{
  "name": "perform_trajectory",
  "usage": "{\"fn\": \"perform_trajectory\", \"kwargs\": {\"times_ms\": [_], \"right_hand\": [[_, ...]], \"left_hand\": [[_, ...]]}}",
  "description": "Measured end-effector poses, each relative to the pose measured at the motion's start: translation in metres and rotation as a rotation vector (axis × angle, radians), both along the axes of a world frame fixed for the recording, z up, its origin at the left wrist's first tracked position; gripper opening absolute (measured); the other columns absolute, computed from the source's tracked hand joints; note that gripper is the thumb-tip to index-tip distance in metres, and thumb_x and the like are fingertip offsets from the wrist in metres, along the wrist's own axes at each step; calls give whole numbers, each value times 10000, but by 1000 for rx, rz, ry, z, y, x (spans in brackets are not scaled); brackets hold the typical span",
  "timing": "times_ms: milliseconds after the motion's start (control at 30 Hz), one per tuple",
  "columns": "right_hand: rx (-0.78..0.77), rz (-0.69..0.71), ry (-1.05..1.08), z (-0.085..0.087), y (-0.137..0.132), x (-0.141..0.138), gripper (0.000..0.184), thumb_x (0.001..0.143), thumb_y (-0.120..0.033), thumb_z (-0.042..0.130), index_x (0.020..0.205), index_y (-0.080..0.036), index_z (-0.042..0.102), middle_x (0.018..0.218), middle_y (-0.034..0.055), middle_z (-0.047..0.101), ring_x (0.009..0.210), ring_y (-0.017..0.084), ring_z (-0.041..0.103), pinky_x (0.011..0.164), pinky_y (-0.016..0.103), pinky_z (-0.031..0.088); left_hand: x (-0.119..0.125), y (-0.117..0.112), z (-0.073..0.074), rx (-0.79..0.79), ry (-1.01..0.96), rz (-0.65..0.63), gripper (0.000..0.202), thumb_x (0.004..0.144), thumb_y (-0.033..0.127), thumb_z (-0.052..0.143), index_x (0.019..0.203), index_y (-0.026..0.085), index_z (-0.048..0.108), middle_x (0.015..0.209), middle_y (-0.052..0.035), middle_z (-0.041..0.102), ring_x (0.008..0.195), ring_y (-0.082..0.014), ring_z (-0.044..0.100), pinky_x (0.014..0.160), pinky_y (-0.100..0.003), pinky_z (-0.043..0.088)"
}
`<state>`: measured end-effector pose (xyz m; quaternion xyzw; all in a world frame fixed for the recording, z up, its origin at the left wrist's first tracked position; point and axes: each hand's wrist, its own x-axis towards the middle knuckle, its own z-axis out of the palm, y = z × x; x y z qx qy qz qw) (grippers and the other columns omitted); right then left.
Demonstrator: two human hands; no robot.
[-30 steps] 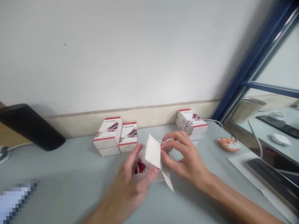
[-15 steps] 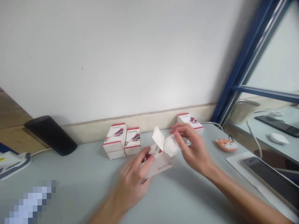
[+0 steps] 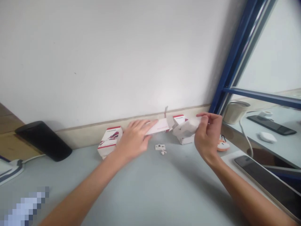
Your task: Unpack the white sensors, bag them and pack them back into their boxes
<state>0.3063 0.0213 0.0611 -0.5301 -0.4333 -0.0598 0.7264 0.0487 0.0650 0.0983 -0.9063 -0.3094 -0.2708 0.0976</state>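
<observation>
My left hand is closed around a white cardboard box with red lettering, held near the wall with its end flap up. My right hand pinches a whitish, translucent wrapped item, slightly blurred, in front of a red-and-white box. On the table between the hands lies a small white plastic part. A tiny white piece, too small to identify, is just in front of it. More red-and-white boxes stand left of my left hand, partly hidden by it.
A black cylinder leans at the left by the wall. To the right are an orange-and-white animal-shaped case, partly behind my right wrist, and a phone on a white surface. A blue-framed mirror borders the right side.
My left hand has carried the box away toward the wall. My right hand has moved right with the wrapped item out of the box. The small white pieces now show on the table.
</observation>
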Motion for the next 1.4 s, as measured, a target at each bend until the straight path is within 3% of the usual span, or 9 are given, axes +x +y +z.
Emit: {"fn": "perform_trajectory", "kwargs": {"times_ms": [133,267,400,467,633,833,967,1100,1400], "right_hand": [[-10,20,-16,-2,-3,-6,219,1062,-465,455,1021,-253,491,990,120,624,796,234,618,655,394,516],[-24,54,-58,-3,-6,-13,228,1062,-467,450,999,-252,492,976,118,621,822,237,625,655,384,514],[-8,88,-67,-3,-10,-21,214,1064,-455,452,1022,-250,498,991,107,626,846,230,632,698,375,525],[-23,123,-10,-5,-14,-28,216,1063,-458,457,1025,-252,510,988,99,631,853,228,636,711,366,533],[-266,391,146,-17,-31,-61,279,1035,-506,503,927,-251,543,774,15,581,662,195,577,553,306,493],[-389,746,-127,-22,-45,-75,237,1065,-475,480,1016,-251,539,828,-2,584,676,153,551,558,260,483],[-354,750,-518,-7,-46,-60,189,1071,-386,490,1159,-254,593,967,42,658,782,164,600,646,274,508],[-352,608,-757,14,-48,-58,220,1064,-344,506,929,-237,643,834,23,666,673,144,578,575,269,425],[-342,250,-644,62,-14,-53,290,1007,-407,542,884,-229,734,765,25,725,668,180,608,673,303,459]], "left_hand": [[15,34,-27,-342,70,35,541,975,164,531,1507,256,553,1418,-123,629,1276,-308,605,1080,-494,492],[13,46,-45,-445,105,-11,550,992,187,492,1532,286,522,1525,-100,565,1361,-327,549,1135,-520,444],[12,20,-45,-387,-84,-36,584,948,171,563,1522,270,523,1599,-102,481,1494,-345,387,1262,-601,238],[15,-12,-48,-476,-365,-66,435,1001,247,533,1431,262,597,1546,-105,524,1468,-318,421,1261,-557,267],[16,-95,-73,-1463,-988,-290,504,1027,525,538,1447,245,525,1382,-146,626,1159,-297,665,1003,-473,529],[0,-103,-98,-1987,-1332,-358,538,1011,587,515,1169,96,669,985,-153,722,695,-186,671,674,-314,473],[-2,-95,-98,-2050,-1294,-457,693,993,701,439,1200,85,678,955,-165,738,692,-228,697,672,-333,457],[-2,-99,-93,-2030,-1318,-479,739,986,702,454,1262,49,666,989,-206,746,868,-317,736,806,-401,490],[-6,-102,-90,-1955,-1255,-538,516,993,456,628,1329,66,634,1248,-253,710,919,-283,739,886,-406,489]]}}
